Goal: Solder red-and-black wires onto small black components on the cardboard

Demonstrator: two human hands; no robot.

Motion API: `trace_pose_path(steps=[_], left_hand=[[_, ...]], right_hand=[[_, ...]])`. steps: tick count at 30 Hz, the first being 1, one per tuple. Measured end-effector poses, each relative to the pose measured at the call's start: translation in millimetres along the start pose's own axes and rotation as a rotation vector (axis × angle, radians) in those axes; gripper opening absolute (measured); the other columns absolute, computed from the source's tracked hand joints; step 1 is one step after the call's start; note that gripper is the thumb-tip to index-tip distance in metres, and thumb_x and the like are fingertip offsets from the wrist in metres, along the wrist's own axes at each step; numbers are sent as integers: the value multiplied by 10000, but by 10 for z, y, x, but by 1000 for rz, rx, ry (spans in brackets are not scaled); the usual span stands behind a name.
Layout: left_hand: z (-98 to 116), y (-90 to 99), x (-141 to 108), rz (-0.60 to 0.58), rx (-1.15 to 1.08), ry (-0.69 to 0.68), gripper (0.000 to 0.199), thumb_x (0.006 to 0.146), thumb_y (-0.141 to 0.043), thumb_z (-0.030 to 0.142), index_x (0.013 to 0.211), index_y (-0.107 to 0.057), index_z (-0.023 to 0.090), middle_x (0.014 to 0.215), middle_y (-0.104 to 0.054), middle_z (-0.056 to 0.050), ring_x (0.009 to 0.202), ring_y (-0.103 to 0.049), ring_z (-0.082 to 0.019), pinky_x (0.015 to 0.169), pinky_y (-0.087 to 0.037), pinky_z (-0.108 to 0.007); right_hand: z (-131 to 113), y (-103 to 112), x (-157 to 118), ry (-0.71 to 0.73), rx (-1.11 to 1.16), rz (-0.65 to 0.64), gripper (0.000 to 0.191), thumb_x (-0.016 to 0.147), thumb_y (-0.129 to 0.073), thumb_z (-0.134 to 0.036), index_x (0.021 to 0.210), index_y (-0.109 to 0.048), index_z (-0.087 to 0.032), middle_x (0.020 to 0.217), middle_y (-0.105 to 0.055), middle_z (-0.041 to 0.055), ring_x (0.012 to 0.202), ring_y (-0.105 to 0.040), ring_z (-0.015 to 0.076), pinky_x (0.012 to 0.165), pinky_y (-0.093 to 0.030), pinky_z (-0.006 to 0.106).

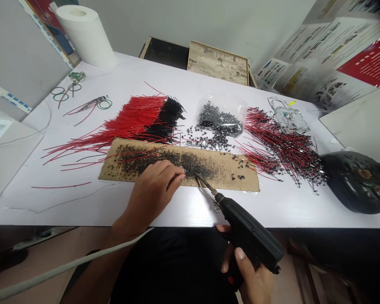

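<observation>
My right hand point(256, 274) is wrapped round the grip of a black soldering gun point(250, 228), whose metal tip points up and left at the scorched cardboard strip point(240, 181). A thin curved tube runs alongside the tip. Just left of the tip, my left hand point(158, 185) rests over the cardboard, thumb and forefinger pinched together. A small shiny bit shows at the fingertips, too small to name. Several red and black wires lie on the cardboard behind this hand. Small black parts point(240, 177) sit on the strip's right end.
Beyond the cardboard lie red wires point(136, 114), black wires point(166, 118) and a clear bag of small black parts point(221, 116). At right are wires with parts attached point(285, 147) and a dark rounded object point(354, 181). A paper roll point(82, 38) stands back left. A pale cable point(82, 261) crosses my left forearm.
</observation>
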State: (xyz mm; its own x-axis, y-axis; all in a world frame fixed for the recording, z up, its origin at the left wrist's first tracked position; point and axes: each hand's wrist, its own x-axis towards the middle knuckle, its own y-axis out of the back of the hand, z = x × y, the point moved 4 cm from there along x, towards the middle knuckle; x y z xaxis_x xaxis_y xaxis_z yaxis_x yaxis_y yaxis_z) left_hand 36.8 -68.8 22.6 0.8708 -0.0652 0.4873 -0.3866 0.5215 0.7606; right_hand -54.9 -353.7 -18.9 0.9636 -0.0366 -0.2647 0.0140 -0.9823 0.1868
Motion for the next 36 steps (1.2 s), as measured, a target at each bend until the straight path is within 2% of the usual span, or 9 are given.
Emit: trace_pose_path(steps=[7,12,15,17,23,29,36], left_hand=[[-1,-8,-5,-3,-3,17,146,1165,-614,220,1053,-708,216,1011,-760,-8,957,-705,-199,861,-491,-355],[-2,-20,3,5,13,-4,120,1147,-638,183,1050,-705,204,1012,-756,-6,948,-701,-205,851,-492,-365],[-8,-32,4,14,24,-17,116,1144,-642,175,1048,-704,199,1005,-753,-7,937,-695,-205,849,-494,-367],[-11,-38,3,17,30,-22,119,1145,-642,177,1044,-702,197,1004,-752,-10,934,-692,-207,844,-495,-368],[-20,-38,-2,17,42,-26,115,1143,-647,178,1044,-704,193,998,-744,-13,935,-688,-213,847,-491,-367],[-12,-31,5,16,35,-41,104,1146,-642,173,1061,-700,192,1009,-746,-10,941,-692,-210,856,-489,-360],[-13,-34,6,20,44,-50,108,1142,-645,171,1052,-700,195,1008,-743,-13,937,-683,-212,849,-491,-358]], right_hand=[[-95,-73,-18,-29,75,-23,484,1102,-643,-621,1320,-816,-225,629,-660,-19,592,-599,176,680,-440,349],[-105,-78,-20,-59,97,-30,525,1095,-649,-643,1344,-814,-211,626,-661,-22,590,-590,165,677,-402,347],[-115,-80,-16,-54,100,-29,534,1092,-653,-644,1344,-817,-202,621,-658,-24,600,-592,169,718,-434,354],[-125,-85,-12,-44,101,-30,521,1091,-658,-631,1349,-820,-208,619,-658,-27,612,-594,170,759,-454,359],[-124,-83,-16,-33,110,-24,448,1114,-640,-602,1344,-807,-256,636,-663,-41,587,-565,159,734,-430,354],[-130,-77,-13,-22,103,-26,480,1105,-653,-605,1361,-817,-234,634,-666,-34,631,-592,193,820,-426,399],[-109,-91,-23,-33,123,-30,470,1105,-648,-612,1338,-818,-241,633,-666,-40,617,-579,195,851,-431,413]])
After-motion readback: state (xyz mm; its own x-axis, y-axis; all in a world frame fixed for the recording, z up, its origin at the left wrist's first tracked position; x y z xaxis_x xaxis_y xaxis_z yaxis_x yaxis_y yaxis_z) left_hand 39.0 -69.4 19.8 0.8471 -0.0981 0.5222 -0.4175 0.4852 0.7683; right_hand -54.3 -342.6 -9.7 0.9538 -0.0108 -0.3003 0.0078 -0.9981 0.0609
